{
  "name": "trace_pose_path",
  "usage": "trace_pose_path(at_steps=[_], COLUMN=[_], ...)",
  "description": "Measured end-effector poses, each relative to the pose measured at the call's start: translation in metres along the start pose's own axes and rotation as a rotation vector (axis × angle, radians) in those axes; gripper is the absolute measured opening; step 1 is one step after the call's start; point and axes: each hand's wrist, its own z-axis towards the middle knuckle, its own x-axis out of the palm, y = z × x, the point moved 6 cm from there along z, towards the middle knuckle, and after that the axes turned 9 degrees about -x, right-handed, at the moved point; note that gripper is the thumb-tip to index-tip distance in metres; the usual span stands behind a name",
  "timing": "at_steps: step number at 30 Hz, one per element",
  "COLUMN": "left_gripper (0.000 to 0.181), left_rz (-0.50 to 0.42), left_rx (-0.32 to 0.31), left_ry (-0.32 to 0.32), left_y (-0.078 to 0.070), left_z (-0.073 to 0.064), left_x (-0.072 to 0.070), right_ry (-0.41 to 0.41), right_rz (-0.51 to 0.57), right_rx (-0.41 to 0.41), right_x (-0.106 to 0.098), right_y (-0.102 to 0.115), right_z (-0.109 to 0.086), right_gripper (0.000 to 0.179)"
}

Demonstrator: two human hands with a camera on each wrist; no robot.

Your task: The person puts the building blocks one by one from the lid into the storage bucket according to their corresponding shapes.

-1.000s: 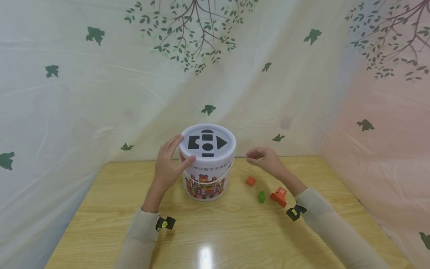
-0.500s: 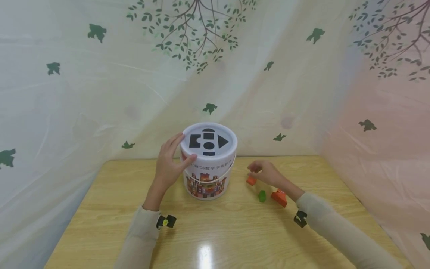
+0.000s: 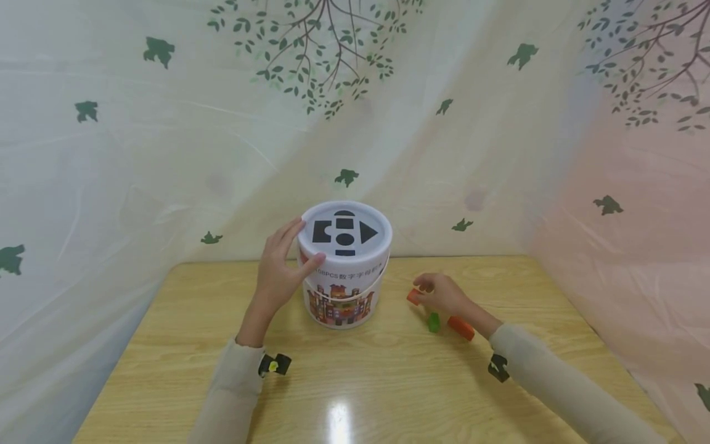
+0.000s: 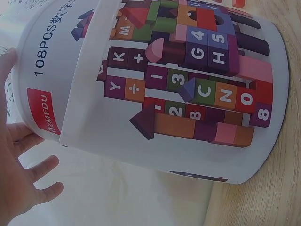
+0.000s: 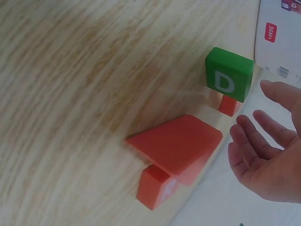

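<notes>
My left hand (image 3: 277, 274) rests on the lid rim of a white cylindrical toy-block bucket (image 3: 338, 311), fingers and thumb spread and fairly straight. The lid (image 3: 357, 250) has black shaped openings. Over the table to the right, my right hand (image 3: 444, 296) is at a small red block (image 3: 413, 296), with loosely bent fingers and the thumb apart in the right wrist view. Close by stands a green block (image 5: 229, 73) marked D. A larger red block with slanted sides (image 5: 181, 143) lies beside a small red block with a white letter (image 5: 154, 186), which the right arm hides in the head view.
The wooden table (image 3: 355, 370) ends at the back against a pale curtain (image 3: 138, 154) printed with leaves and birds. A thin white handle (image 3: 344, 301) hangs across the bucket's front. Each sleeve cuff has a black wrist device, such as the left one (image 3: 274, 365).
My right hand has come down from above the table to the small red block near the bucket. The left hand has stayed on the lid rim.
</notes>
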Motion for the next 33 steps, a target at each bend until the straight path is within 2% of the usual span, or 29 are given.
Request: trace_pose_path(at_steps=[6, 20, 33], left_gripper=[0.079, 0.078, 0.079], left_rz=[0.001, -0.012, -0.004], left_rx=[0.008, 0.019, 0.019], left_ry=[-0.003, -0.004, -0.008], left_y=[-0.001, 0.001, 0.002], left_z=[0.0, 0.0, 0.0], left_x=[-0.001, 0.0, 0.0], right_ry=[0.026, 0.025, 0.026], right_rz=[-0.013, -0.092, -0.118], right_rx=[0.082, 0.041, 0.108], right_x=[0.002, 0.009, 0.013], right_y=[-0.003, -0.008, -0.012], right_z=[-0.003, 0.001, 0.003], right_gripper=[0.04, 0.041, 0.035])
